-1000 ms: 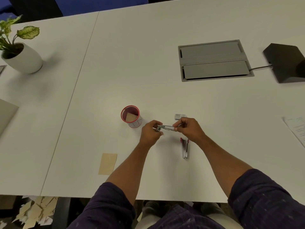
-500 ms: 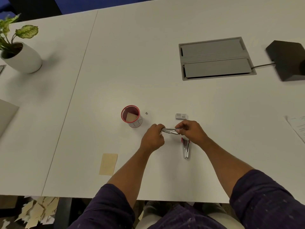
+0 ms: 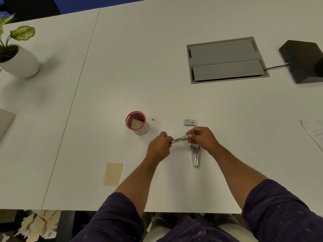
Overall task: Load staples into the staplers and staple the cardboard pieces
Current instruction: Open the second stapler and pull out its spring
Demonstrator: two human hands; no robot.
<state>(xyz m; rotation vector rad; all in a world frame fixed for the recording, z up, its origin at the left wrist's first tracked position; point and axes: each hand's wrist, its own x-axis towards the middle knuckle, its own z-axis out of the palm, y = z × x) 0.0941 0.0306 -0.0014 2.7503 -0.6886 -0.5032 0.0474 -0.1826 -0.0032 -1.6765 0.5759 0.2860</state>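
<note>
A small silver stapler [image 3: 180, 139] is held just above the white table, my left hand [image 3: 160, 147] gripping its left end and my right hand [image 3: 202, 137] pinching its right end. A second silver stapler with a red end [image 3: 195, 155] lies on the table just below my right hand. A small grey staple box [image 3: 190, 122] sits behind my right hand. A tiny loose clump of staples [image 3: 153, 119] lies beside a red mesh cup [image 3: 137, 123] holding a cardboard piece. Another tan cardboard piece [image 3: 113, 174] lies flat at the front left.
A grey cable hatch [image 3: 225, 60] is set into the table at the back right, next to a black device [image 3: 303, 61] with a cord. A potted plant [image 3: 17, 56] stands far left. Printed paper [image 3: 314, 131] lies at the right edge. Cardboard scraps [image 3: 35, 224] litter the floor.
Both hands with the stapler have drifted slightly toward me and right, so the loose staple clump near the cup has come into sight. The stapler now tilts up to the right.
</note>
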